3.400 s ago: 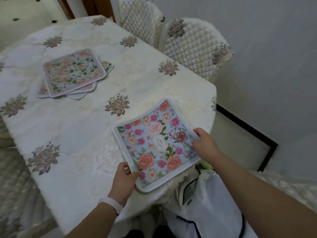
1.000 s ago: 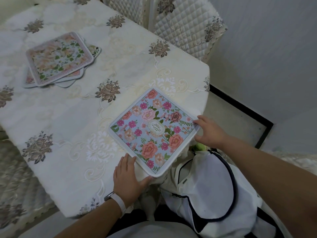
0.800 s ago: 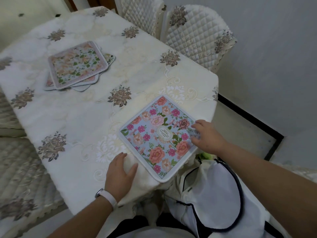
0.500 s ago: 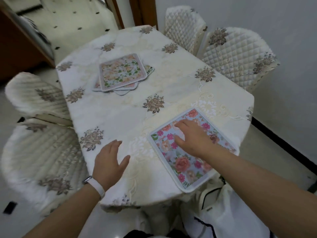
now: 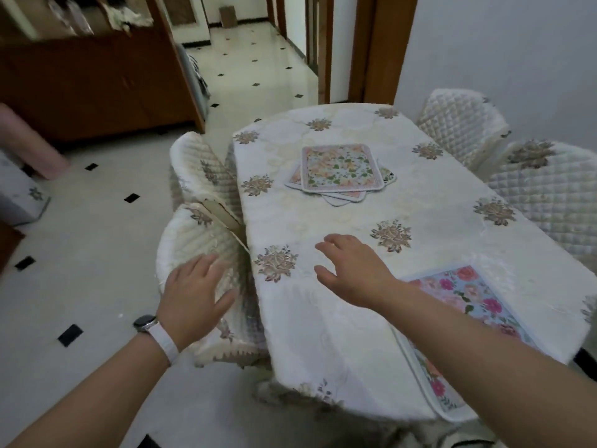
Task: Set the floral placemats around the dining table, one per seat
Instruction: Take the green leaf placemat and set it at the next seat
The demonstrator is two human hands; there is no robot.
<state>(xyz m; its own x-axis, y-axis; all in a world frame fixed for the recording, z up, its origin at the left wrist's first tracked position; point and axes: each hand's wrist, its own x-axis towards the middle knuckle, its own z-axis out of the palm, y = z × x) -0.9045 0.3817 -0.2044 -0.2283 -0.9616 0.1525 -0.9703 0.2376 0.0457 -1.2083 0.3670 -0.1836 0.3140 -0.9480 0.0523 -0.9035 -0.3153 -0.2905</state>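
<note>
One blue floral placemat (image 5: 478, 302) lies flat at the near right end of the dining table (image 5: 323, 312), partly hidden under my right forearm. A stack of several floral placemats (image 5: 340, 169) sits near the table's middle, farther away. My right hand (image 5: 352, 270) hovers over the cloth with fingers spread, holding nothing, well short of the stack. My left hand (image 5: 192, 295), a white watch on its wrist, is open over the nearest left chair (image 5: 193, 240), off the table's edge.
Quilted cream chairs stand on both sides: a second one on the left (image 5: 200, 169) and two on the right (image 5: 462, 124) (image 5: 549, 189). A wooden cabinet (image 5: 97, 82) stands at the back left. White tiled floor (image 5: 80, 253) stretches to the left, with a doorway behind the table.
Both hands have come off the blue placemat, which stays at the near end. My right hand moved forward over the table, my left hand swung out over the left chair. The view lifted toward the room.
</note>
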